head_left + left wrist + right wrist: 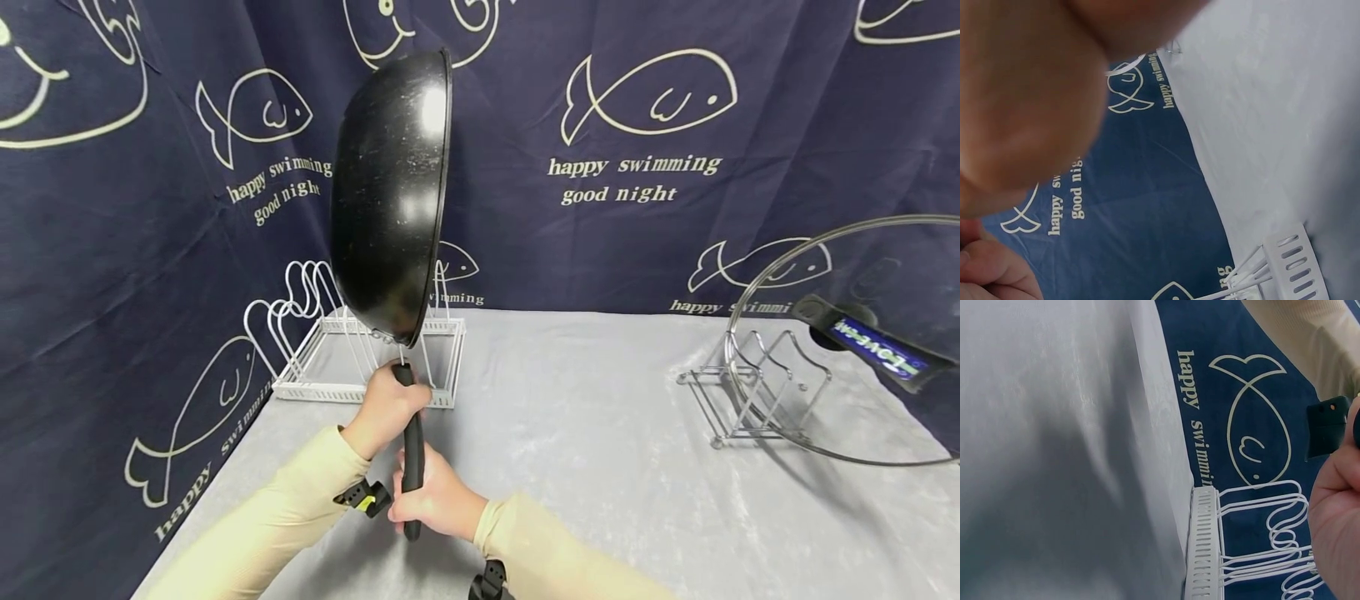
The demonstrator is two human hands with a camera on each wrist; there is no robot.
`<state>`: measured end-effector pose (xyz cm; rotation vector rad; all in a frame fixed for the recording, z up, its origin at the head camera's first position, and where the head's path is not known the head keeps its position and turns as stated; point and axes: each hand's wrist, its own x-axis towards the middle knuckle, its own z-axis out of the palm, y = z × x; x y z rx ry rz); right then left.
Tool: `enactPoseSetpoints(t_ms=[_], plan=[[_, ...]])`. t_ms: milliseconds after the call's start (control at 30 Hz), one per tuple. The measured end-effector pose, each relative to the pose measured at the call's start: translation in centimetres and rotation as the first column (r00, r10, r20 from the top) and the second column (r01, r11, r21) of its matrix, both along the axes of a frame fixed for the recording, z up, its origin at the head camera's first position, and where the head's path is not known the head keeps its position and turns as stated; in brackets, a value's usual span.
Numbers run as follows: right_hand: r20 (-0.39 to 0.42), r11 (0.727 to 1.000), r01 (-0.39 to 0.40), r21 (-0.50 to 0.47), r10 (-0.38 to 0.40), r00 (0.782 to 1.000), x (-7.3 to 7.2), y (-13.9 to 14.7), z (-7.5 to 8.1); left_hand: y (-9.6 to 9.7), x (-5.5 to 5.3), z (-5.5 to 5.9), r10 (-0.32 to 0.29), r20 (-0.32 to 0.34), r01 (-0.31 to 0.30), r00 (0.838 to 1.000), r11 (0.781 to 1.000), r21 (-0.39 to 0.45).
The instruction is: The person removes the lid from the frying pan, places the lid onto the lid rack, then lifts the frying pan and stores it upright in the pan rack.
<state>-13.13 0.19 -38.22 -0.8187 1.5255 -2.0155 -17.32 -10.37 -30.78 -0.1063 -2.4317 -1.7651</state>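
Observation:
A black wok [390, 200] is held up on edge, its dark outer side facing left and its handle [413, 450] pointing down toward me. My left hand [386, 408] grips the upper part of the handle, just below the wok's rim. Lower down, near the handle's end, my right hand [438, 500] holds it with curled fingers. Behind and below the wok is a white wire rack [322, 392] with looped dividers, partly hidden by the wok and left hand. The rack's slotted edge [1204, 550] also shows in the right wrist view. Whether the wok touches the rack, I cannot tell.
On the right, a glass lid [772, 442] with a black handle [877, 342] stands on edge in a small chrome rack [750, 433]. A grey-white cloth [570, 433] covers the table. Navy fabric [510, 100] with fish prints hangs behind and at the left.

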Motion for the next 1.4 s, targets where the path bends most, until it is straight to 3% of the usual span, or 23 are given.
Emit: enactPoseSetpoints(t_ms=[400,700,867,1133,1400], plan=[[0.055,1.0,0.024,0.002,-0.024,0.998,-0.4,0.1,0.2,0.1,-1.0,-0.4,-0.013,0.024,0.012,1.0,0.999,0.045],[0.095,0.995,0.056,0.077,-0.063,0.994,-1.5,0.4,1.8,-0.2,-2.7,0.5,0.003,0.036,-0.005,0.999,0.999,0.034],[0.138,0.993,0.05,0.107,-0.064,0.988,-1.8,0.3,2.5,-0.4,-3.2,0.7,-0.012,0.091,0.008,0.996,0.999,0.044],[0.084,0.986,0.08,0.148,-0.093,0.992,-3.1,0.0,2.8,-0.7,-4.5,1.0,-0.031,0.129,0.017,0.991,0.995,0.103],[0.098,0.985,0.089,0.146,-0.104,0.99,-3.7,0.0,2.8,-0.7,-5.2,1.1,-0.083,0.164,0.058,0.983,0.987,0.147]])
